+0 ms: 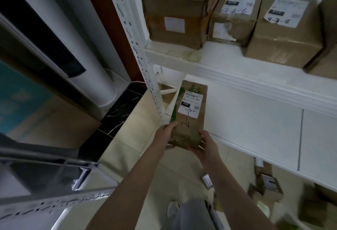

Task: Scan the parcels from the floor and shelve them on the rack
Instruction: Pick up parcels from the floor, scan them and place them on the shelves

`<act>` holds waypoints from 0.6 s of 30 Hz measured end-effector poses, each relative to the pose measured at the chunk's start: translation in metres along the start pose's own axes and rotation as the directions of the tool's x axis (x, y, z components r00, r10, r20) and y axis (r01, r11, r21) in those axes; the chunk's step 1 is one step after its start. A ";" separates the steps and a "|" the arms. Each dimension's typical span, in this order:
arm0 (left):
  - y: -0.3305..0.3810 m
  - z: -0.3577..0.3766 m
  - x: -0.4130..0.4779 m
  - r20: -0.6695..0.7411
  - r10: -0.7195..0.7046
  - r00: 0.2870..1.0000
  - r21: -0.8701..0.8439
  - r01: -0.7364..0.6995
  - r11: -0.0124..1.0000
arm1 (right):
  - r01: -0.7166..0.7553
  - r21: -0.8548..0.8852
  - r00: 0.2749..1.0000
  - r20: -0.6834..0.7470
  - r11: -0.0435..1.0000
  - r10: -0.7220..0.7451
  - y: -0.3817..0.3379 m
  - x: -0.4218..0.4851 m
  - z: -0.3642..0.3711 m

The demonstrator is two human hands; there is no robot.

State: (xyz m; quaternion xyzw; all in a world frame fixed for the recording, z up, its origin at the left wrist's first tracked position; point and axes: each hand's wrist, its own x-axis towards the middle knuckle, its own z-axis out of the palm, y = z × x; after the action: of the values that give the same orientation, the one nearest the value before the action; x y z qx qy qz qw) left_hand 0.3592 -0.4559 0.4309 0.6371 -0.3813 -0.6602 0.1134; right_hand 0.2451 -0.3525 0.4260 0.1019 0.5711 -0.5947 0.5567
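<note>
Both bare forearms reach forward and down, converging on the near end of a long brown parcel [189, 125] just right of the rack's white upright post [138, 47]. The left hand [166, 134] grips the parcel's near left edge, nearest the post. Its thumb lies on top along the edge, while its fingers curl underneath, out of sight. The right hand [206, 145] cups the near right corner on the side away from the post, thumb on the upper face and fingers wrapped below. The wrists are fairly straight, and the parcel is held lengthwise, pointing away from the body.

The parcel's far end reaches in over the lower shelf [255, 120] right beside the post, under the upper shelf [237, 76]. Its near end sticks out past the shelf's front edge. Whether its underside touches the shelf cannot be told. A white label [190, 103] with a barcode and the number 220 faces up, with handwriting running from it onto the cardboard.

On the upper shelf, to the right of the post, three taped cardboard boxes stand in a row: a large box [175, 10] nearest the post, then a middle box [235, 14], then a far box [284, 32]. Down on the floor, well right of the post's foot, lie more small parcels [269, 184], blurred.
</note>
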 end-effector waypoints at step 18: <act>0.023 0.075 0.193 -0.103 0.066 0.992 -0.076 -0.074 0.994 | 0.035 0.024 0.997 -0.068 0.999 -0.033 -0.031 0.185 -0.005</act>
State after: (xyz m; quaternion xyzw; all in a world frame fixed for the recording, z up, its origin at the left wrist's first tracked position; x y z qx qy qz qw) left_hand 0.2506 -0.5680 0.2924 0.6506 -0.3706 -0.6377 0.1809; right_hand 0.1523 -0.4582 0.3014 0.1191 0.5837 -0.6074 0.5255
